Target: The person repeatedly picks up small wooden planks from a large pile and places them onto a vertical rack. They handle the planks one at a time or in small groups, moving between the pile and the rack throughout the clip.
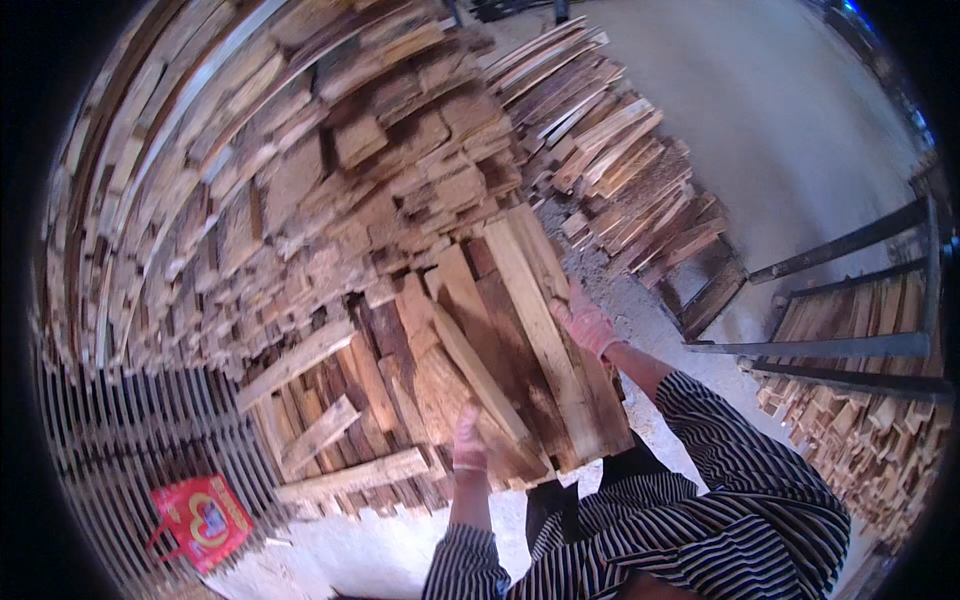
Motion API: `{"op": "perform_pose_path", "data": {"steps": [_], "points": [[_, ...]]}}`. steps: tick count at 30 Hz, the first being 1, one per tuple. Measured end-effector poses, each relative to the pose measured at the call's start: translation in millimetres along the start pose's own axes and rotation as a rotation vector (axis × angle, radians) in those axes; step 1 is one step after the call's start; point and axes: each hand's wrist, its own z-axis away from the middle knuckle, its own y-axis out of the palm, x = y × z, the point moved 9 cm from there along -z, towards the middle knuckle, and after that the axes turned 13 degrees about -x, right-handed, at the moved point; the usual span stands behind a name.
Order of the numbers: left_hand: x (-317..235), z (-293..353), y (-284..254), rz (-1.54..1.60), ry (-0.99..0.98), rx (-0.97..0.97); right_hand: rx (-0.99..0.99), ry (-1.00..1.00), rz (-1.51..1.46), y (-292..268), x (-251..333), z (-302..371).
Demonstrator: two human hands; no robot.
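A waist-high layer of rough wooden planks (500, 300) lies in front of me, its boards side by side with a few loose ones on top. My left hand (470, 445), in a thin pinkish glove, is closed at the near edge of a brown plank (445, 390); its fingers are partly hidden. Beside it, a narrow pale plank (480, 370) lies slanted over the others. My right hand (586, 322), gloved alike, curls over the right side of the layer, against a long light plank (540, 320).
A tall stack of boards (300, 180) rises at the far left. Lower plank piles (620, 150) stand beyond, on the concrete floor (760, 120). A dark metal frame (850, 345) holds more wood at right. A red bag (203, 522) rests by the slatted rack (130, 430) at lower left.
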Motion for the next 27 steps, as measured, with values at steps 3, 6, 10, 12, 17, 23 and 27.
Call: {"op": "perform_pose_path", "data": {"steps": [3, 6, 10, 12, 17, 23, 27], "points": [[4.0, -14.0, -4.4, -0.043, 0.086, 0.104, -0.288, -0.244, 0.227, -36.8, 54.4, 12.3], [-0.8, -20.4, 1.7, -0.01, 0.169, 0.096, -0.077, -0.264, 0.035, -10.8, 105.4, 49.8], [-14.4, -13.4, 24.1, -0.079, 0.241, 0.05, 0.467, -0.135, -0.175, 51.1, 140.3, 125.5], [-15.7, -7.0, 48.0, -0.071, 0.208, 0.211, 0.443, 0.014, -0.195, 48.9, 134.9, 129.1], [-16.2, -9.4, 49.4, -0.037, 0.237, 0.047, 0.401, -0.019, -0.279, 9.0, 144.7, 118.0], [-21.7, 51.2, 81.2, 0.22, 0.11, 0.17, 0.178, -0.623, 0.079, -26.1, 194.2, 182.3], [-36.7, 92.9, 119.0, 0.231, 0.142, 0.295, 0.122, -0.808, 0.157, -26.3, 215.3, 193.4]]}}
